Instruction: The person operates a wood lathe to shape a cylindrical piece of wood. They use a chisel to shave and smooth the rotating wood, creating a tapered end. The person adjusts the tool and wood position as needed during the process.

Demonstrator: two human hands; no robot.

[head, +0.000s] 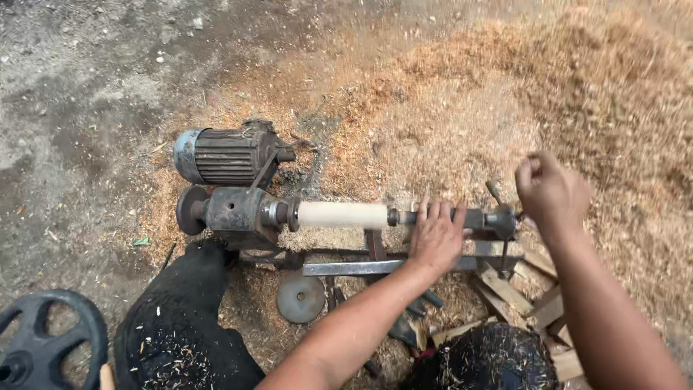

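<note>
A small wood lathe (238,211) stands on the ground, with a pale turned wooden cylinder (343,214) mounted between its headstock and tailstock (498,220). My left hand (435,237) rests on the tailstock shaft just right of the cylinder, fingers spread over the metal. Above the right end of the tailstock, near its crank handle (494,192), my right hand (550,189) hovers in a loose fist. I cannot see anything in it.
A grey electric motor (225,155) sits behind the headstock. A metal tool rest bar (361,268) runs in front. Wood scraps (520,292) lie lower right, a metal disc (300,297) below, a black wheel (47,336) lower left. Sawdust (577,94) heaps behind.
</note>
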